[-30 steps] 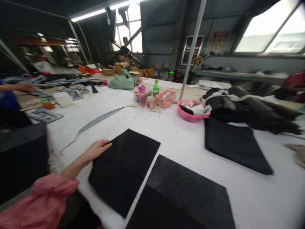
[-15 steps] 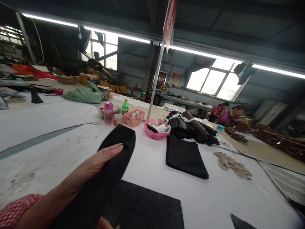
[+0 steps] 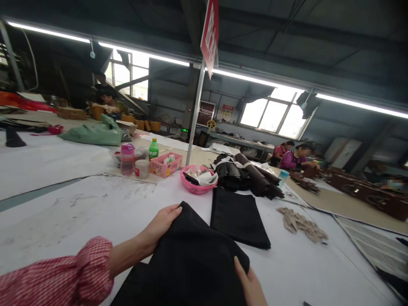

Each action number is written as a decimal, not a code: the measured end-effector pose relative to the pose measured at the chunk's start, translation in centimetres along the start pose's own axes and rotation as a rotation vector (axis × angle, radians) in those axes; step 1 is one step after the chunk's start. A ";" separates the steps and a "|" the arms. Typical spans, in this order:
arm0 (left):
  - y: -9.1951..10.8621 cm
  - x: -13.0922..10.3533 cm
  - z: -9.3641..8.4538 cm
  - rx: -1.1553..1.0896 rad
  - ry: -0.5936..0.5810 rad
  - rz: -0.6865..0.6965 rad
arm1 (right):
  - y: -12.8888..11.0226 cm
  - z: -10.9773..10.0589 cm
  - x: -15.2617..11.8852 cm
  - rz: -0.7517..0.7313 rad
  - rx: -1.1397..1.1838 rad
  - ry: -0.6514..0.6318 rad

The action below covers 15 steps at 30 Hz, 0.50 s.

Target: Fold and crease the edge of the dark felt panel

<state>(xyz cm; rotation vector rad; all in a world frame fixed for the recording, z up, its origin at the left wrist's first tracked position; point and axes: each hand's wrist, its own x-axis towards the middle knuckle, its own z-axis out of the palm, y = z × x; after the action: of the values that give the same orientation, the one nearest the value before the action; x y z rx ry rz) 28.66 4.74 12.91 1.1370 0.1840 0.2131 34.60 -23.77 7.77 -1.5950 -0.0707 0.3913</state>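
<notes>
now lifted off the white table and bunched at bottom middle: black cloth, flat a second ago. left hand and right hand both pinching its edges.

the person is wearing a long sleeve in a fine red-and-white check on the left arm, showing at the near left. the cloth is bunching into soft gathers toward the cuff, which is ending short of the wrist and leaving the forearm bare. the left hand is wearing no glove, ring or watch. the right hand, showing at the near edge, is likewise bare, with no sleeve in view.
</notes>
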 end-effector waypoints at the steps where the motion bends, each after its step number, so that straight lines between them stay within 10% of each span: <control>1: -0.6 2.0 0.6 0.029 0.006 0.016 | -1.4 -0.9 1.9 -0.008 0.022 -0.010; 9: 0.9 16.3 7.8 0.062 0.013 0.301 | -13.2 -6.3 15.0 -0.276 0.040 0.031; 15: -8.5 20.2 9.1 0.289 0.083 0.186 | -8.4 -10.4 21.9 -0.107 -0.278 0.193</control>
<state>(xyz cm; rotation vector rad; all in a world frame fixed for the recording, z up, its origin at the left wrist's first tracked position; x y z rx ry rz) 51.11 -1.36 8.12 1.4353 0.1870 0.4091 59.82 -26.97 11.66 -1.8867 -0.0637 0.1463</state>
